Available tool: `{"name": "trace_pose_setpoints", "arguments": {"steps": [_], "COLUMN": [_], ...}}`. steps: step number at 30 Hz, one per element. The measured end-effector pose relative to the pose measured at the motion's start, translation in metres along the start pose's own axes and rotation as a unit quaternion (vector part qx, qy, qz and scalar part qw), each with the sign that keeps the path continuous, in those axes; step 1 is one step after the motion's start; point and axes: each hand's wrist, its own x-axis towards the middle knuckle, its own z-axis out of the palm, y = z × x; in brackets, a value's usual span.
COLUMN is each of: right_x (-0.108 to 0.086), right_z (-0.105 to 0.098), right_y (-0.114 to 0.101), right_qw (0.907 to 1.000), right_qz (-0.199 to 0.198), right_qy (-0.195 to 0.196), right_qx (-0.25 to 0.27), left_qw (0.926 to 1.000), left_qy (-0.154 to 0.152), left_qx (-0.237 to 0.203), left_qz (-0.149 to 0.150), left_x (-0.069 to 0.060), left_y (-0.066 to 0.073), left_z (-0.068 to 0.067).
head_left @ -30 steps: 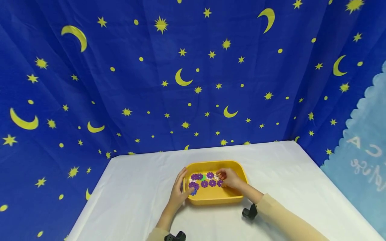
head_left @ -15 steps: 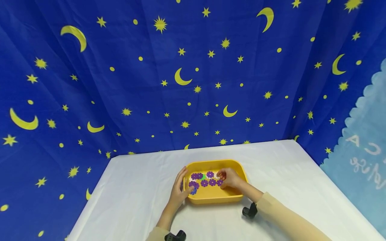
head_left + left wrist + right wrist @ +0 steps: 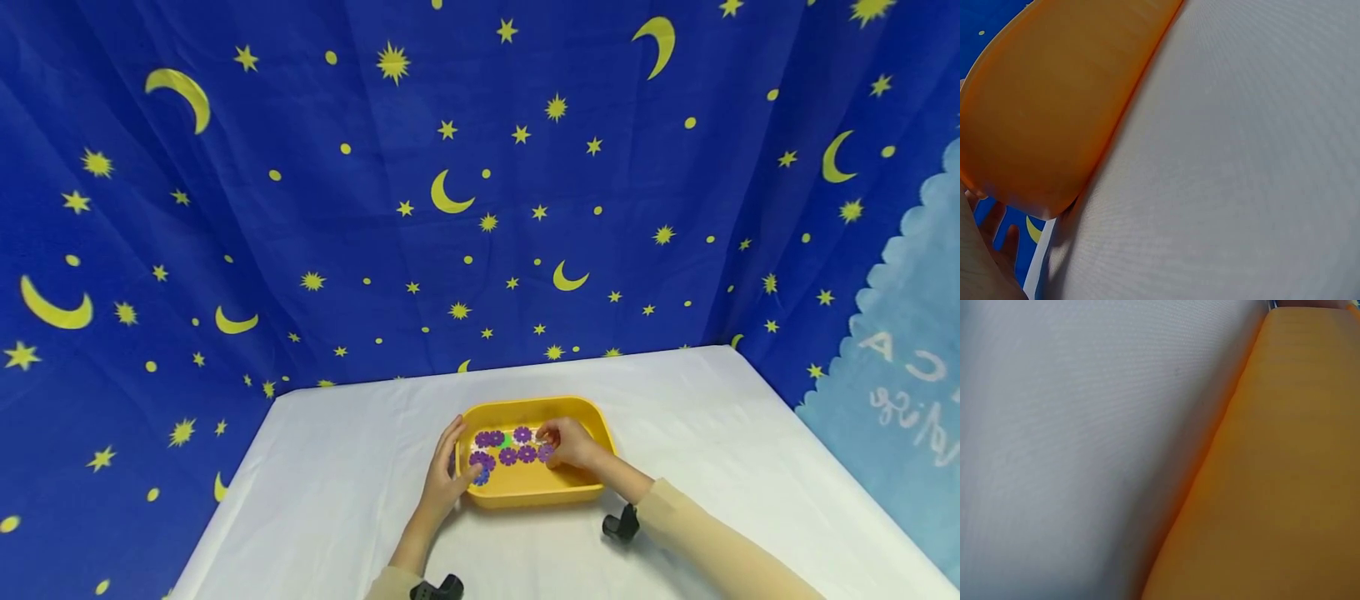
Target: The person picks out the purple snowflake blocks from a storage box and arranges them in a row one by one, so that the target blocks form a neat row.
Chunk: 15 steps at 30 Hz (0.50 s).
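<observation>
While the left hand (image 3: 444, 473) clamps the wall of the yellow tray (image 3: 517, 487) at its nine o'clock, thumb inside and fingers outside, the right hand (image 3: 572, 442) reaches in from four o'clock, fingers bent. A purple flower-shaped disc (image 3: 546, 453) sits right by its thumb; whether it is pinched, I cannot tell. More purple discs (image 3: 508, 456) lie from the tray's middle towards nine o'clock, with a green disc (image 3: 507, 441) at ten and a blue disc (image 3: 481, 478) at eight. White cloth (image 3: 330, 500) spreads beneath the tray.
</observation>
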Motion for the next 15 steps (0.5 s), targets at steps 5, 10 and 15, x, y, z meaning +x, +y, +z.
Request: {"name": "trace_pose_setpoints", "arguments": {"steps": [5, 10, 15], "right_x": [0.000, 0.001, 0.002], "right_z": [0.001, 0.001, 0.001], "right_y": [-0.001, -0.002, 0.000], "right_qw": [0.9997, 0.9990, 0.9990], "right_qz": [0.020, 0.033, 0.016], "right_qy": [0.015, 0.028, 0.043], "right_qx": [-0.008, -0.006, 0.003], "left_qw": [0.9998, 0.9995, 0.9999], "left_qy": [0.007, 0.016, 0.014], "left_qx": [-0.017, -0.010, 0.002], "left_qz": [0.013, 0.025, 0.000], "left_x": [0.001, 0.001, 0.001], "left_y": [-0.023, -0.019, -0.025], "left_z": [0.002, 0.003, 0.003]}}
